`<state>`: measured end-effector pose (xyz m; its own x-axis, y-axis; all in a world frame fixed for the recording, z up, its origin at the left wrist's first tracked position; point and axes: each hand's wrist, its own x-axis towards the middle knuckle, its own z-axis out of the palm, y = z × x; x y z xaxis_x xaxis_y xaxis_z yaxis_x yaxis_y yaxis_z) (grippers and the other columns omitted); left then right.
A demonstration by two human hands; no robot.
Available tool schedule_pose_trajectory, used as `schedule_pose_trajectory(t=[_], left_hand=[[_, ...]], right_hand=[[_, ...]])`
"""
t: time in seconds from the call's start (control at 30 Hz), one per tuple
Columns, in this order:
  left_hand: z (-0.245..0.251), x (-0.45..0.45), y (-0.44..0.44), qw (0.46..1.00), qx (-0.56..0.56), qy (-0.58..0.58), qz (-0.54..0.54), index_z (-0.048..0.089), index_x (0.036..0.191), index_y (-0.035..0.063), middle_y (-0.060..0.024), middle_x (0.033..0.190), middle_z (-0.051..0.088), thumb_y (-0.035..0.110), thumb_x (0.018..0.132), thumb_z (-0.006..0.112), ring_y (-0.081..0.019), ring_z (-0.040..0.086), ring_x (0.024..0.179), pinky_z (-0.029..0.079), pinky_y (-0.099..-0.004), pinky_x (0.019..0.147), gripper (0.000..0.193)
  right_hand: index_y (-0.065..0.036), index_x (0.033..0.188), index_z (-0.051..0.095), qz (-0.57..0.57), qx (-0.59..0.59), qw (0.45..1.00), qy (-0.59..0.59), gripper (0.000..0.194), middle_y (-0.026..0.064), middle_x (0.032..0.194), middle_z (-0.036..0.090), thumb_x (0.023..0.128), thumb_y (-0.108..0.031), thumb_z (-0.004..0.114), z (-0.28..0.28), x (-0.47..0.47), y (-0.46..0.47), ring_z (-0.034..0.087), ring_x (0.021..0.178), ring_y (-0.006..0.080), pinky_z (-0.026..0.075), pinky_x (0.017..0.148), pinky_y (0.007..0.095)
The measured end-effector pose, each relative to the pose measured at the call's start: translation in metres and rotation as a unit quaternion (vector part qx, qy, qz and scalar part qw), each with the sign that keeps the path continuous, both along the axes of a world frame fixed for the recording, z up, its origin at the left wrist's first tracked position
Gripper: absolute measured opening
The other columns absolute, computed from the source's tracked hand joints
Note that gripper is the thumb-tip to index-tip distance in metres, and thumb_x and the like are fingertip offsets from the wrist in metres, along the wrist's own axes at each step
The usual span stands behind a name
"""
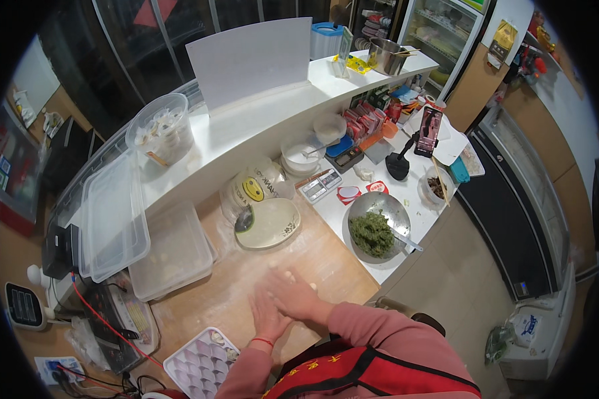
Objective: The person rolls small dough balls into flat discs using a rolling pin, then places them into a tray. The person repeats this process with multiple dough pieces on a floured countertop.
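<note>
My left hand [268,311] and my right hand [299,297] lie close together, palms down, on a floury wooden board [324,259]. The right hand overlaps the left. Small pale dough lumps show at the right hand's fingers: one dough piece [313,287] by its side, another [272,265] beyond the fingertips. What lies under the palms is hidden. Left of my left forearm is a white compartment tray [194,366] with a few white filled dumplings [217,337] along its right side. An oval ceramic plate [269,224] rests farther back on the board.
A metal bowl of green filling [373,233] with a spoon stands right of the board. Behind are a digital scale [321,184] and a phone [429,130] on a stand. Stacked plastic boxes [172,254] border the left. A white raised shelf [259,114] runs across the back.
</note>
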<state>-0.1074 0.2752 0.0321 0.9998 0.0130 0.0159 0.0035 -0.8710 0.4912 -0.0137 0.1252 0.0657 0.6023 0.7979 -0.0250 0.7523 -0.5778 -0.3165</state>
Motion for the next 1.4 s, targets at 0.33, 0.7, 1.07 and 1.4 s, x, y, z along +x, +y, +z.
schedule_pose_trajectory(t=[0.33, 0.7, 1.07, 1.4], left_hand=[[0.014, 0.008, -0.024, 0.990, -0.054, 0.116, 0.053, 0.011, 0.157, -0.0110, -0.0318, 0.165, 0.016, 0.053, 0.064, 0.092, -0.0426, 0.011, 0.157, 0.006, -0.0594, 0.127, 0.139], [0.006, 0.002, -0.040, 0.995, -0.035, 0.048, 0.085, 0.017, 0.156, -0.0117, -0.0311, 0.164, 0.019, 0.055, 0.069, 0.088, -0.0421, 0.013, 0.156, 0.005, -0.0597, 0.127, 0.131], [0.002, 0.001, -0.009, 0.985, -0.025, 0.023, 0.170, 0.015, 0.158, -0.0072, -0.0280, 0.164, 0.021, 0.044, 0.062, 0.095, -0.0398, 0.020, 0.154, 0.011, -0.0544, 0.128, 0.135], [-0.002, -0.015, -0.030, 0.951, -0.108, -0.090, 0.275, 0.058, 0.121, 0.0044, -0.0094, 0.108, 0.060, 0.020, 0.069, 0.090, -0.0272, 0.058, 0.099, 0.044, -0.0429, 0.094, 0.063]], right_hand=[[-0.013, 0.157, 0.041, -0.072, 0.043, 0.993, -0.079, 0.063, 0.0112, 0.164, 0.038, 0.102, -0.043, 0.049, -0.003, 0.021, -0.029, 0.031, 0.153, 0.0318, 0.018, 0.124, 0.0575], [-0.011, 0.146, 0.055, -0.023, 0.072, 0.996, -0.043, 0.057, 0.0123, 0.160, 0.043, 0.096, -0.038, 0.059, -0.006, 0.027, -0.058, 0.039, 0.148, 0.0332, 0.020, 0.121, 0.0636], [-0.002, 0.132, 0.061, -0.219, 0.316, 0.909, 0.162, 0.041, 0.0201, 0.137, 0.061, 0.093, -0.011, 0.060, -0.030, 0.063, -0.079, 0.052, 0.130, 0.0398, 0.040, 0.112, 0.0467], [-0.006, 0.122, 0.065, -0.170, 0.265, 0.944, 0.094, 0.041, 0.0166, 0.118, 0.064, 0.082, -0.010, 0.072, -0.020, 0.049, -0.068, 0.058, 0.112, 0.0385, 0.046, 0.099, 0.0467]])
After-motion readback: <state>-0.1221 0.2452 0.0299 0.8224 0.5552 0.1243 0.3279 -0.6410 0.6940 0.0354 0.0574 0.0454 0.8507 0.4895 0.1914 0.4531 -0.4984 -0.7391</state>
